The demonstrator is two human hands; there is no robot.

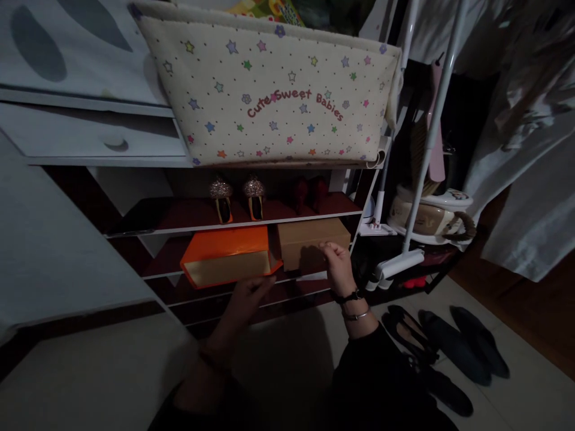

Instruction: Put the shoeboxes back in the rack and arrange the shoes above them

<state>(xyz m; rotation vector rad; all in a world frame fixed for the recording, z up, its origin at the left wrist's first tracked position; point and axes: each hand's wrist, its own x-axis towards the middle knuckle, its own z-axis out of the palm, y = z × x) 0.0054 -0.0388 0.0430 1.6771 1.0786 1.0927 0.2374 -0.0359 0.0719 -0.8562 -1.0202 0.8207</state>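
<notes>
1. Here we've got our left hand point(245, 299) under the front edge of the orange box point(227, 254), fingers flat & loose, touching its bottom lip, not clamped.
2. Orange box sits on the middle shelf point(157, 275), front end sticking out past the edge.
3. Our right hand point(339, 266) rests fingertips on the brown box point(309, 239) just beside it, fingers apart, no real grip.
4. Above: glittery heels point(238, 197) & red shoes point(309, 191).
5. Black shoes point(449, 347) on floor, right.
</notes>
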